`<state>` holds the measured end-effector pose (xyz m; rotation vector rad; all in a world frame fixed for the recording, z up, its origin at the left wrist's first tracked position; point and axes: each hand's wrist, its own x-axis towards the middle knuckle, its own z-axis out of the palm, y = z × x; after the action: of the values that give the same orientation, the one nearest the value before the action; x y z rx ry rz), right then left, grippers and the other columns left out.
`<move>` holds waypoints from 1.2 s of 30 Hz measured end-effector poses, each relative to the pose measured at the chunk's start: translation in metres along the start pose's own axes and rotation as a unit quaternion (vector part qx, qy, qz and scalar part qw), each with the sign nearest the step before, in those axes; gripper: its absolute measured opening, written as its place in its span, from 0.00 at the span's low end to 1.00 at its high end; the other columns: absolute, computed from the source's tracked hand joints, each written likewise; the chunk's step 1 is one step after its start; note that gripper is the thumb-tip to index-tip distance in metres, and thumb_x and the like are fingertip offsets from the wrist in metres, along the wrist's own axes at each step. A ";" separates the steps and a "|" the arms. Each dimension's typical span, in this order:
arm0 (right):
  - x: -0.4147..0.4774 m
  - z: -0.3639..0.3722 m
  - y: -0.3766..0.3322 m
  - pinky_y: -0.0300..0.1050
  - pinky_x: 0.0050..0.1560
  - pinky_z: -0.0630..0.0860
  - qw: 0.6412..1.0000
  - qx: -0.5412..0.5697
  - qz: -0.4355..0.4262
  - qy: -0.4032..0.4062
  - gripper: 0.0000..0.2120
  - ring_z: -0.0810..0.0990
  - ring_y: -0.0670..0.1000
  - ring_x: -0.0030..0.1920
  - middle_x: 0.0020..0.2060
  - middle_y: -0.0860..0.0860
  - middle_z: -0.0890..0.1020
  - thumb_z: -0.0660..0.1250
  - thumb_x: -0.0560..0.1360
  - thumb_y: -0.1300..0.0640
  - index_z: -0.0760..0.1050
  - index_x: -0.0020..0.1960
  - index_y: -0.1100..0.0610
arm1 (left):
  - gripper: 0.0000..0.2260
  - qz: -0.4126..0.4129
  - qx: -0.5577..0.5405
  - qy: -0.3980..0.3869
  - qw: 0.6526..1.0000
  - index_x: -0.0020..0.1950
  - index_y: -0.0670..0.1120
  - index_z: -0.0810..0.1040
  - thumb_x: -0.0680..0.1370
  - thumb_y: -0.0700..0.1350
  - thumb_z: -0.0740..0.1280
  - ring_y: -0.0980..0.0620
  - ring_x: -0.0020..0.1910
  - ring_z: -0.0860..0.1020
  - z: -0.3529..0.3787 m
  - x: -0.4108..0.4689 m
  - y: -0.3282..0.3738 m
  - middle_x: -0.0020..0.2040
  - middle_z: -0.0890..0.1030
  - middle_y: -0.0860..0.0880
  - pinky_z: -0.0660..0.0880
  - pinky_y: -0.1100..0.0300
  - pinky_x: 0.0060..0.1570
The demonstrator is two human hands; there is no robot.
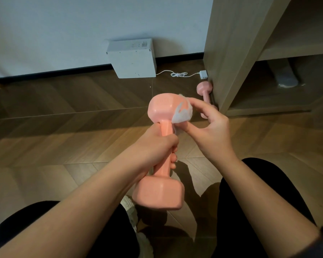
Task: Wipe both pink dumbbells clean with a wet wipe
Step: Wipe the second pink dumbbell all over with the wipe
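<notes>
Left hand [157,144] grips the handle of a pink dumbbell [164,108] held upright near the wooden cabinet [231,53], right hand [211,131] pinches the wet wipe [183,113] against its top head, and the second dumbbell [204,88] lies at the cabinet's foot; a dampened handle could slip from that one-handed grip.

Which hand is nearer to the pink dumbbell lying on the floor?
Right. The right hand, pinching the wet wipe, partly hides the floor dumbbell; the left hand grips the held dumbbell, farther left.
</notes>
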<state>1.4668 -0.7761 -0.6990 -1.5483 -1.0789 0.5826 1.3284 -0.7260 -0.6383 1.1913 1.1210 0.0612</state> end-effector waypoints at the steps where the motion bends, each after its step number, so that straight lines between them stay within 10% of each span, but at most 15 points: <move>1: 0.000 0.001 -0.001 0.23 0.58 0.68 1.000 -0.003 -0.008 0.000 0.26 0.75 0.41 0.63 0.61 0.45 0.80 0.75 0.70 0.47 0.76 0.65 0.52 | 0.14 0.002 0.019 0.010 1.000 0.63 0.46 0.66 0.79 0.37 0.61 0.54 0.27 0.75 0.000 0.000 0.000 0.36 0.75 0.44 0.78 0.56 0.33; 11: -0.002 0.007 -0.003 0.31 0.59 0.73 0.993 -0.080 -0.085 0.003 0.24 0.77 0.43 0.61 0.59 0.50 0.81 0.77 0.70 0.52 0.78 0.63 0.57 | 0.11 0.006 0.247 0.086 0.965 0.61 0.47 0.65 0.81 0.44 0.63 0.50 0.37 0.81 -0.003 0.005 -0.005 0.46 0.79 0.43 0.82 0.55 0.39; 18: 0.005 -0.003 -0.001 0.35 0.59 0.76 0.989 -0.103 -0.105 0.003 0.24 0.76 0.44 0.62 0.60 0.49 0.81 0.77 0.70 0.54 0.77 0.64 0.57 | 0.13 0.011 0.115 -0.002 0.993 0.65 0.48 0.68 0.81 0.41 0.61 0.49 0.43 0.82 -0.015 0.002 0.000 0.53 0.81 0.45 0.81 0.58 0.42; 25: 0.007 -0.005 -0.002 0.31 0.58 0.73 0.991 -0.095 -0.096 0.009 0.23 0.76 0.40 0.60 0.58 0.47 0.81 0.76 0.70 0.51 0.78 0.62 0.57 | 0.15 0.042 0.147 0.070 0.986 0.57 0.49 0.71 0.74 0.44 0.73 0.44 0.51 0.82 -0.015 0.003 -0.004 0.54 0.80 0.46 0.79 0.43 0.53; 36: 0.010 -0.010 -0.005 0.34 0.58 0.75 0.993 -0.072 -0.097 -0.016 0.23 0.77 0.41 0.60 0.57 0.46 0.81 0.77 0.69 0.53 0.77 0.62 0.56 | 0.09 0.014 0.085 -0.022 0.996 0.57 0.46 0.76 0.77 0.45 0.67 0.51 0.47 0.78 -0.016 0.002 0.000 0.48 0.79 0.46 0.76 0.54 0.51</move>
<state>1.4779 -0.7721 -0.6894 -1.5400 -1.3017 0.4047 1.3179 -0.7137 -0.6384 1.3535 1.0870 -0.0380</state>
